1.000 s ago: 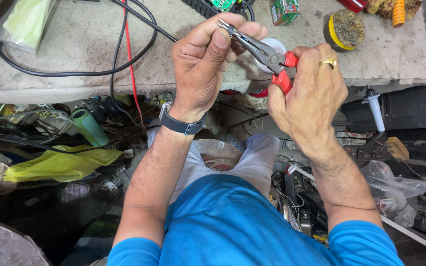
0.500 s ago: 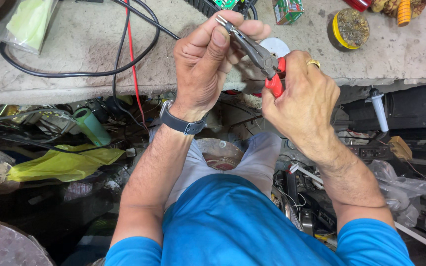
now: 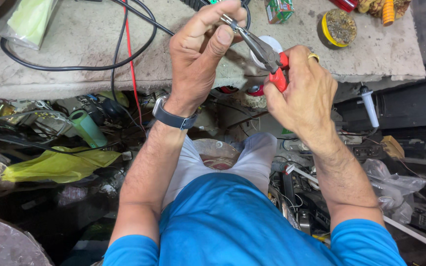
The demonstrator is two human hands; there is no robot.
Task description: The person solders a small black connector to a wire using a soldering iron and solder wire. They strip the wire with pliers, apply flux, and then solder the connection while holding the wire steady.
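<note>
My left hand (image 3: 200, 59) pinches a small metal part (image 3: 227, 19) between thumb and forefinger at the top centre of the frame, so it stays steady. My right hand (image 3: 301, 96) has its grip closed round the red handles of the needle-nose pliers (image 3: 262, 49), whose tips meet that part. Both are raised above the concrete worktop (image 3: 75, 44), where black and red cables (image 3: 124, 54) trail.
</note>
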